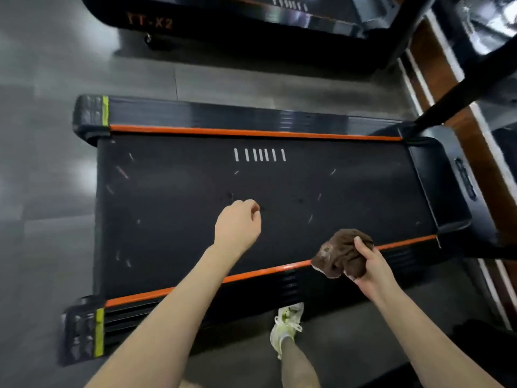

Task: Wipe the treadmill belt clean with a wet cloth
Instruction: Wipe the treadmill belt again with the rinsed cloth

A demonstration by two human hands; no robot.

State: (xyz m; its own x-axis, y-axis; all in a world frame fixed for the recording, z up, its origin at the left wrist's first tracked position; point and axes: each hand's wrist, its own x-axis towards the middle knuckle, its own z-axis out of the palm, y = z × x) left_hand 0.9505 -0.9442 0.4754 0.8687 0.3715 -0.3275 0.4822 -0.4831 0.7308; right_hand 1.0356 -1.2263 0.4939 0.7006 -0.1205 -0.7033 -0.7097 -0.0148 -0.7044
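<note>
The black treadmill belt (179, 219) lies across the view between two orange side strips, with small light scraps and dark spots scattered on it. My left hand (239, 224) hangs over the middle of the belt with its fingers curled and nothing visible in it. My right hand (369, 268) grips a bunched brown cloth (340, 254) above the near orange strip (251, 273), at the belt's right part.
A second treadmill (223, 18) stands on the grey floor beyond. The black motor cover (442, 189) and an upright post (470, 77) are at the right. My foot in a pale shoe (286, 324) stands beside the near side rail.
</note>
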